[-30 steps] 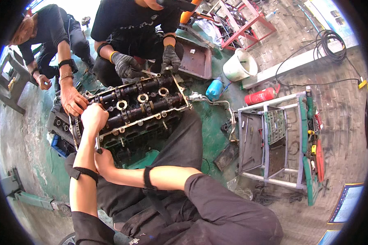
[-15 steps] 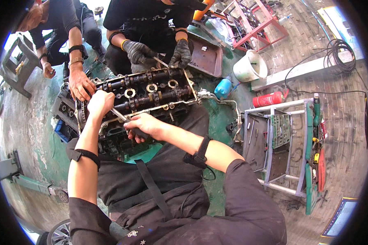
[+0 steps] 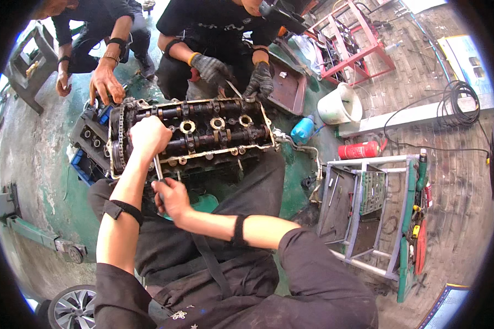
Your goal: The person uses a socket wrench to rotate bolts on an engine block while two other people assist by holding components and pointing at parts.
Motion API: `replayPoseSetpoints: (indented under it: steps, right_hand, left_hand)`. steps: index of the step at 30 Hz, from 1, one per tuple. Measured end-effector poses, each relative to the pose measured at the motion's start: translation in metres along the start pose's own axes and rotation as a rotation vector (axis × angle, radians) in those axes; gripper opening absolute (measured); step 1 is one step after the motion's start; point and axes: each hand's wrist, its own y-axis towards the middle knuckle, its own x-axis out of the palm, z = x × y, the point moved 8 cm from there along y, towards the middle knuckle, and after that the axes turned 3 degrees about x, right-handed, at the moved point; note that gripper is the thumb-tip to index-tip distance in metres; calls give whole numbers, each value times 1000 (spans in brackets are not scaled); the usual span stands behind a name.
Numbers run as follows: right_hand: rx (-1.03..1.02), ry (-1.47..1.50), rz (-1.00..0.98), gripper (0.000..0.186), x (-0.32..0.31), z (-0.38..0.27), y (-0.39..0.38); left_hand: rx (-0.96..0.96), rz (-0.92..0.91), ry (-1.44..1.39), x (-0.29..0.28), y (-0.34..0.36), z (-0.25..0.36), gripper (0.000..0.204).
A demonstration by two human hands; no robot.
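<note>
A greasy engine cylinder head [image 3: 203, 141] with two dark camshafts lies before me, its long side running left to right. Over its left part, my left hand [image 3: 150, 136] is closed around the far end of a ratchet wrench [image 3: 158, 167], hiding the tool's head and whatever it sits on. The wrench's silver shaft slopes toward me past the near edge. My right hand [image 3: 173, 198] is wrapped round its dark handle, just off that edge. A chain [image 3: 121, 134] runs along the cylinder head's left end.
Across from me crouch two people; one gloved hand [image 3: 211, 68] holds a thin metal tool at the far edge, and a bare hand [image 3: 105, 85] hovers by the far left corner. Rightward stand a brown tray [image 3: 296, 90], white bucket [image 3: 335, 107], blue bottle [image 3: 303, 130], fire extinguisher [image 3: 359, 149] and metal rack [image 3: 387, 160].
My right hand has swung the wrench handle leftward and toward me, so the shaft points more straight at me. My left hand stays at its far end. The bare hand opposite has drawn back from the cylinder head.
</note>
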Motion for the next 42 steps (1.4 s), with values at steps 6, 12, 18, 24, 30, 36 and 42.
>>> replayPoseSetpoints:
  steps: [6,12,18,24,30,36,42]
  right_hand:
    - [-97,-186,147,29,45,36,27]
    - [101,-129,-150,23,14,16,13]
    - [85,-568,-288,27,-71,-81,7]
    - [281,-599,-489,18,-56,-81,26]
    - [101,-158,-414,14,-14,-34,13]
    - [-23,-67,-34,17,-1,3,16]
    - [-331,-289,-30,21,35,-2,16]
  left_hand:
    - [165,-2,40,13,3,9,21]
    - [-12,-80,-60,8,3,-3,28]
    - [-65,-190,-3,5,3,6,38]
    - [-72,-178,-84,13,4,-10,42]
    - [-2,-117,-134,8,6,-6,31]
    - [66,-106,-53,4,9,8,25]
    - [5,4,-123,0,6,-7,29]
